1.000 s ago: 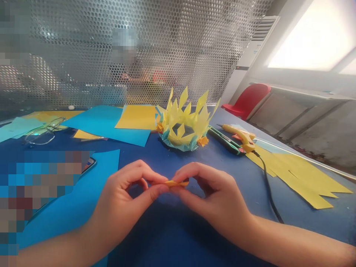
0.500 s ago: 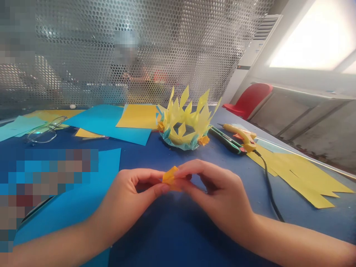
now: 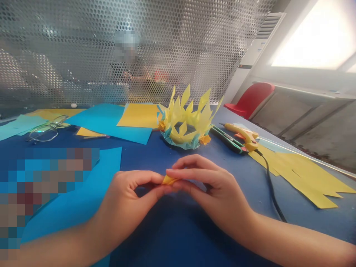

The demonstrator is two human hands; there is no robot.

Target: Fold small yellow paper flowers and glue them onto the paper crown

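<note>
A small folded piece of yellow-orange paper (image 3: 168, 180) is pinched between my two hands above the blue table. My left hand (image 3: 128, 196) grips its left side between thumb and forefinger. From the right, my right hand (image 3: 214, 185) holds it with thumb and fingertips, covering much of it. Just beyond the hands stands a pale yellow paper crown (image 3: 183, 128) with pointed spikes, a light-blue crumpled rim and an orange paper flower (image 3: 205, 139) at its lower right.
Right of the crown lie a green cutter (image 3: 229, 140) and a yellow glue gun (image 3: 244, 135) with a black cord, near cut yellow paper (image 3: 303, 174). Blue sheets (image 3: 111, 118), a yellow sheet (image 3: 139, 115) and glasses (image 3: 46, 129) lie left. A perforated metal screen (image 3: 167, 48) stands behind.
My right fingers have shifted left over the small paper, and less of it shows. It sits a little lower and flatter between the hands. The background has shifted slightly.
</note>
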